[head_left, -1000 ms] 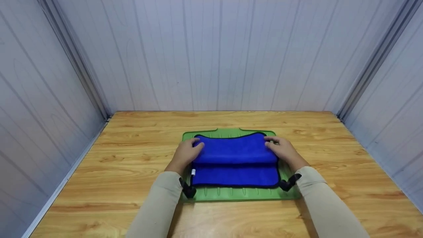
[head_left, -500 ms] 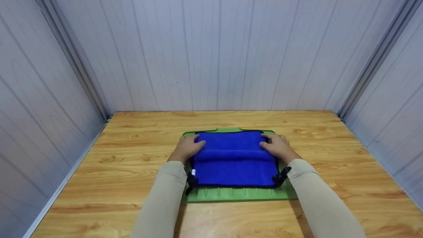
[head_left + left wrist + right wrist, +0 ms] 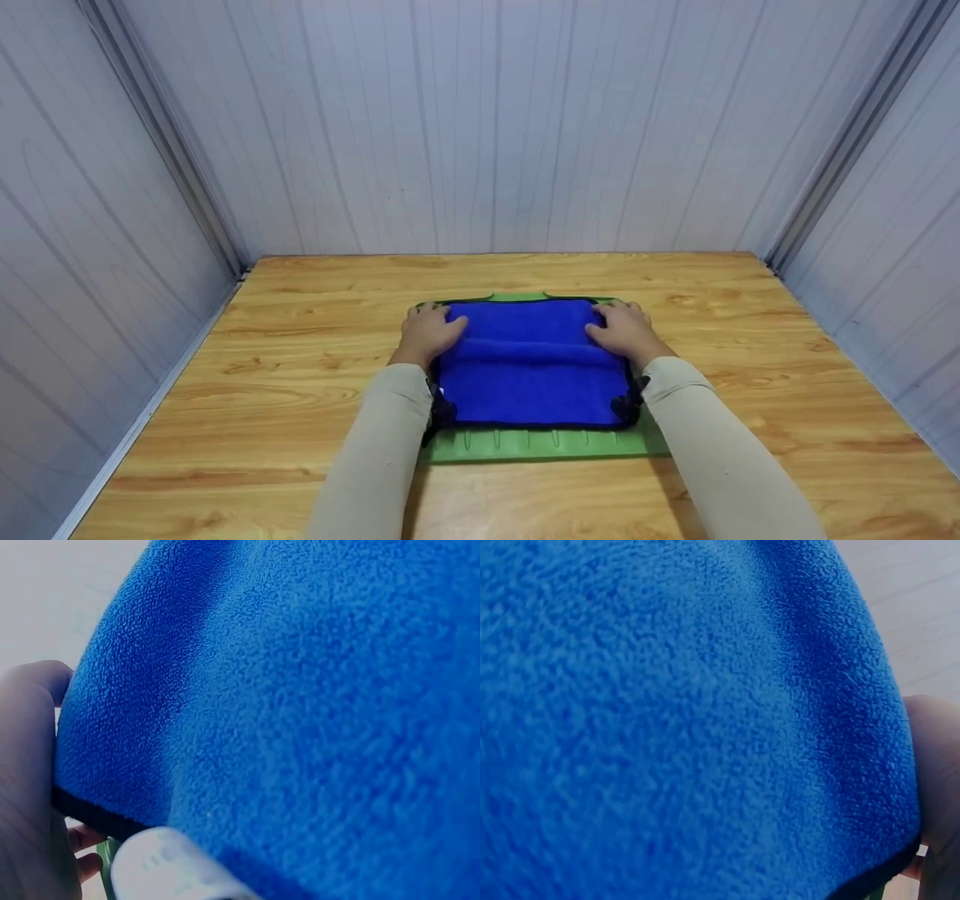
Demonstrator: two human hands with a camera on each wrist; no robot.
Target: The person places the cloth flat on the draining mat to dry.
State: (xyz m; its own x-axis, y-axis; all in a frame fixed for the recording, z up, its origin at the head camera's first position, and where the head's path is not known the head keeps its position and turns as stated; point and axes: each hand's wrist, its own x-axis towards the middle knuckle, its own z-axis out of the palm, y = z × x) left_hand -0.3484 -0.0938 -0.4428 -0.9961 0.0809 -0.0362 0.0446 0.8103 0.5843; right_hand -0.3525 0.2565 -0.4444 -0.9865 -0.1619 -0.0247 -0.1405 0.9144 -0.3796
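Observation:
A blue plush towel (image 3: 532, 394) with black edging lies over a green ribbed tray (image 3: 536, 446) in the head view. One soft ridge crosses its middle from side to side. My left hand (image 3: 429, 332) holds the far left corner, thumb on the cloth. At the far right corner, my right hand (image 3: 628, 332) grips the towel the same way. The left wrist view has the left thumb along the black edge, fingertips (image 3: 88, 866) below it, and a white tag (image 3: 169, 870) in front. In the right wrist view, cloth hides most of the right fingers.
The tray rests on a wood-grain table (image 3: 300, 375). Pale panel walls (image 3: 480, 135) rise behind it and on both sides. Black wrist mounts (image 3: 626, 407) hang over the towel's near corners.
The far part of the towel has come down flatter, and its fold has shrunk to a low ridge. Both hands have shifted slightly inward and lowered at the far corners.

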